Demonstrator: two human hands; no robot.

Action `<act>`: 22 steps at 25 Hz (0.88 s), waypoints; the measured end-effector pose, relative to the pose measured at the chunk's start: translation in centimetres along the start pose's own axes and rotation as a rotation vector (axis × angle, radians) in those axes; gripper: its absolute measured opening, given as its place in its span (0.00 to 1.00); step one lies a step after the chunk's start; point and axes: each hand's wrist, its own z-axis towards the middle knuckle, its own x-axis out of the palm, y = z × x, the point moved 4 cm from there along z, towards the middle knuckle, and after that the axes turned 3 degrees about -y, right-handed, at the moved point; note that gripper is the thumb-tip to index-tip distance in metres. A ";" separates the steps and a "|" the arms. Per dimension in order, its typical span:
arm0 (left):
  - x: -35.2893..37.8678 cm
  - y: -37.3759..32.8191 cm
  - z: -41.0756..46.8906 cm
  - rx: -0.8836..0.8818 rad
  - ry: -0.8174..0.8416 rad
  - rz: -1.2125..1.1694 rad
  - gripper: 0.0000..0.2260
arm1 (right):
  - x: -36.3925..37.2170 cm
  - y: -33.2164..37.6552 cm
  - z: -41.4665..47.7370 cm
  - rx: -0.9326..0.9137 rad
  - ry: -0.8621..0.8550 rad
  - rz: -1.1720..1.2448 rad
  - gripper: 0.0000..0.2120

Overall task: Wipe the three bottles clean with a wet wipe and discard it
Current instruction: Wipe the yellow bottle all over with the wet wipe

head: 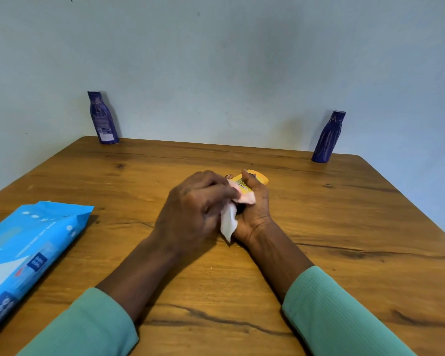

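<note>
You are gripping the small yellow bottle [252,181], likely light and slick once damp, in your closed right hand [254,209] mid-table, well before the two blue bottles [103,119], while your left hand [193,209] is pinching the limp wet wipe [229,222] against it.

A single head-mounted wide-angle view looks forward and down across the bench [319,227] toward the wall [216,60], close above both forearms; no second view exists.
</note>
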 end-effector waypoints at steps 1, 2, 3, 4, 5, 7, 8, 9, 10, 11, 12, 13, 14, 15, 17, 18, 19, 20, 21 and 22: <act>-0.6 1.1 0.0 -0.045 -0.044 0.017 0.10 | -0.1 0.0 0.2 -0.021 -0.014 -0.012 0.17; -0.9 1.7 -0.1 -0.079 -0.064 0.034 0.10 | -0.3 0.2 0.4 -0.047 -0.041 -0.046 0.16; -0.9 1.8 -0.2 -0.087 -0.064 0.040 0.10 | -0.5 0.1 0.5 -0.062 -0.050 -0.070 0.16; -0.5 1.4 -0.3 -0.067 -0.050 0.037 0.10 | -0.6 0.1 0.5 -0.062 -0.050 -0.071 0.16; -0.1 0.6 -0.4 -0.026 -0.024 0.029 0.10 | -0.5 0.1 0.4 -0.057 -0.031 -0.040 0.16; 0.8 -0.8 -0.3 0.062 0.024 0.035 0.09 | -0.3 0.2 0.2 -0.048 0.016 0.003 0.17; 0.9 -0.8 -0.2 0.081 0.027 0.035 0.09 | -0.3 0.3 0.3 -0.047 0.024 -0.001 0.17; 0.7 -0.6 0.0 0.071 0.013 0.025 0.08 | -0.2 0.2 0.2 -0.044 0.024 -0.004 0.17; 0.5 -0.1 0.0 0.039 -0.014 0.014 0.08 | -0.3 0.2 0.3 -0.043 0.008 -0.014 0.16; 0.1 0.6 0.0 -0.004 -0.050 0.012 0.08 | -0.3 0.1 0.5 -0.049 -0.012 -0.029 0.16; -0.2 1.2 -0.1 -0.052 -0.082 0.020 0.08 | -0.4 0.1 0.6 -0.062 -0.035 -0.056 0.15; -0.5 1.8 -0.1 -0.097 -0.103 0.037 0.09 | -0.5 0.1 0.6 -0.074 -0.052 -0.085 0.15; -0.7 2.1 -0.1 -0.128 -0.114 0.053 0.10 | -0.6 0.1 0.6 -0.081 -0.061 -0.110 0.15; -0.7 2.2 -0.1 -0.133 -0.117 0.061 0.11 | -0.6 0.0 0.6 -0.083 -0.059 -0.125 0.16; -0.2 1.1 0.2 -0.074 -0.086 0.042 0.12 | -0.4 -0.1 0.2 -0.070 -0.049 -0.144 0.17; 0.3 0.3 0.2 -0.029 -0.050 0.029 0.11 | -0.3 -0.1 0.1 -0.054 -0.036 -0.151 0.18; 0.8 -0.6 0.2 0.016 -0.014 0.032 0.11 | -0.1 -0.1 0.0 -0.036 -0.020 -0.151 0.19; 1.2 -1.3 0.1 0.053 0.008 0.045 0.11 | -0.1 -0.1 0.0 -0.023 -0.015 -0.146 0.19; 1.2 -1.4 0.2 0.074 0.010 0.059 0.10 | 0.0 -0.1 -0.1 -0.016 -0.015 -0.143 0.20; 0.9 -0.9 0.3 0.069 -0.010 0.065 0.10 | -0.1 -0.1 0.0 -0.018 -0.024 -0.143 0.21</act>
